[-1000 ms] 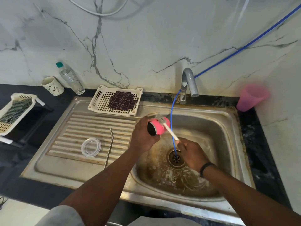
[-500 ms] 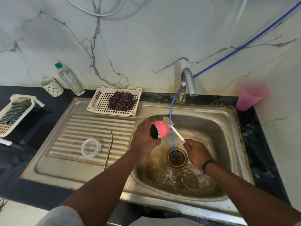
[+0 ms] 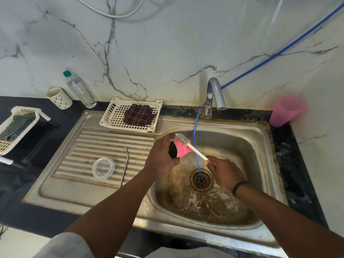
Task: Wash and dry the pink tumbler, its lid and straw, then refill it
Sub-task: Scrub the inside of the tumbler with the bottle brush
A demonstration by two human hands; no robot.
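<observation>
Both grips closed: left hand (image 3: 161, 158) around tilted pink tumbler (image 3: 182, 150), right hand (image 3: 224, 171) pinching brush (image 3: 188, 144) against its side.

Pink tumbler (image 3: 181, 150) tipped on its side over the sink basin (image 3: 247, 146), dark mouth facing left. Clear ring-shaped lid (image 3: 103, 168) flat on the drainboard left of the basin; metal straw (image 3: 124, 166), bent at the top, just right of the lid.

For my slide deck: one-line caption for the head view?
Over the sink, the left hand holds a pink tumbler while the right hand scrubs its outside with a bottle brush.
</observation>
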